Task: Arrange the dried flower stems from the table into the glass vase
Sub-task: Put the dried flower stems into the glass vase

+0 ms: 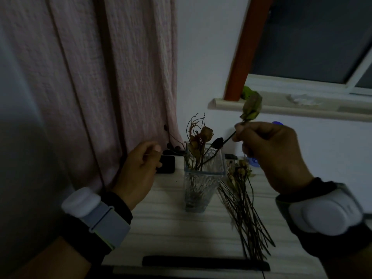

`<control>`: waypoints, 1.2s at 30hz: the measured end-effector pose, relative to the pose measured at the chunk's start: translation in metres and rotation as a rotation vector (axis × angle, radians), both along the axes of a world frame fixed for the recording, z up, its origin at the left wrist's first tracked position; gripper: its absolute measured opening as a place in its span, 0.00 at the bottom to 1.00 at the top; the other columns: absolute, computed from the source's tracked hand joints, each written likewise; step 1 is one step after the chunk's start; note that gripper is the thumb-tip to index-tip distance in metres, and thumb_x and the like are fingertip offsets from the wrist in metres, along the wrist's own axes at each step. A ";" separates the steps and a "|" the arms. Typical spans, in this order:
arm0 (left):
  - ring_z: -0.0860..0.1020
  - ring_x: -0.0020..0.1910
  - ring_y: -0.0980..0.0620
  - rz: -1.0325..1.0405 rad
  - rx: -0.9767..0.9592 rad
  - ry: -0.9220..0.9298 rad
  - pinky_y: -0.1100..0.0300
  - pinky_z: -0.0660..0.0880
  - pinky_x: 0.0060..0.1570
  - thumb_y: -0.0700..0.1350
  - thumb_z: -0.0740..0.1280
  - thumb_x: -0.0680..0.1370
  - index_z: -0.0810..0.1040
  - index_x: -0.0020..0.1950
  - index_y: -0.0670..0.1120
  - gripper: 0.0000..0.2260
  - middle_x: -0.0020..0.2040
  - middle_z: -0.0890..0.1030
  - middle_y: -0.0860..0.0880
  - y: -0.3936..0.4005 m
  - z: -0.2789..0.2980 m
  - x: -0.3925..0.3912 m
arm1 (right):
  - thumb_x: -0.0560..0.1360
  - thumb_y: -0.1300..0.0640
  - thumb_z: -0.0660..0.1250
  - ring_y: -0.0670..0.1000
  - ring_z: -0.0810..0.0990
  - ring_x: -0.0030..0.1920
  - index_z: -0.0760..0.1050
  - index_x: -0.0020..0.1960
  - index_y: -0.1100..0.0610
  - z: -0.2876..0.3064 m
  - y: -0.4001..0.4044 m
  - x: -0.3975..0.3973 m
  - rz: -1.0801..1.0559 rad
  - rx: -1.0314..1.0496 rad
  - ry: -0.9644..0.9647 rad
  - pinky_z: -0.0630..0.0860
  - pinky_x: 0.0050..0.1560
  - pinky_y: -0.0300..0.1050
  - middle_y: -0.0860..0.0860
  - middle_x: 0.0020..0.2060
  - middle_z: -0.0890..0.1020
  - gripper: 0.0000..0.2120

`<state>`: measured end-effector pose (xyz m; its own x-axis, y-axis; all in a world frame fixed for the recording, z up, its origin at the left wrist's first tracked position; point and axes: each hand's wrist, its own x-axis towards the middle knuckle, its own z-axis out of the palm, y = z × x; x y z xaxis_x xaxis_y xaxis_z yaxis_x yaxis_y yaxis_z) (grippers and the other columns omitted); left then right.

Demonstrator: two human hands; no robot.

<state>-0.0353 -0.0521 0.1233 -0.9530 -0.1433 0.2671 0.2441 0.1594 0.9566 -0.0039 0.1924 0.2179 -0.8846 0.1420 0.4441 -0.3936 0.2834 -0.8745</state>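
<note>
While the glass vase [204, 178] stands upright mid-table with several stems already seated, one dried flower stem [231, 135] is pinched high by the right hand [271, 156], presumably so the lower end can be steered down into the mouth. Loosely curled and holding nothing, the left hand [138, 170] is kept beside the vase, probably for steadying. Remaining stems [245, 214] are laid on the table [171, 228] right of the vase, within reach.

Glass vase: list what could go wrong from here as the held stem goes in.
1. The right hand pinches a dried rose stem just under the bloom; brittle, it might snap.
2. The glass vase is narrow and already holds stems; the left hand isn't steadying it, so a push could tip it.
3. The loose stems beside it could get swept off the table.
</note>
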 end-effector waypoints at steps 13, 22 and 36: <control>0.80 0.39 0.61 -0.032 0.001 -0.056 0.58 0.76 0.45 0.49 0.60 0.81 0.77 0.54 0.49 0.08 0.49 0.81 0.51 0.008 -0.011 0.004 | 0.73 0.64 0.72 0.41 0.82 0.35 0.84 0.43 0.63 -0.050 -0.014 -0.015 -0.029 0.041 -0.018 0.77 0.38 0.30 0.50 0.37 0.86 0.02; 0.80 0.43 0.58 -0.052 -0.037 -0.070 0.61 0.74 0.45 0.50 0.59 0.81 0.76 0.59 0.49 0.10 0.53 0.80 0.50 0.008 -0.017 0.005 | 0.72 0.61 0.75 0.47 0.82 0.34 0.84 0.40 0.57 -0.067 -0.016 -0.025 -0.077 0.054 -0.075 0.79 0.37 0.37 0.53 0.35 0.85 0.02; 0.80 0.43 0.59 -0.063 -0.058 -0.077 0.59 0.76 0.46 0.51 0.59 0.81 0.76 0.62 0.51 0.12 0.53 0.80 0.53 0.008 -0.021 0.007 | 0.71 0.57 0.76 0.51 0.74 0.28 0.84 0.36 0.55 -0.079 -0.018 -0.033 -0.134 0.115 -0.110 0.76 0.31 0.47 0.60 0.29 0.82 0.06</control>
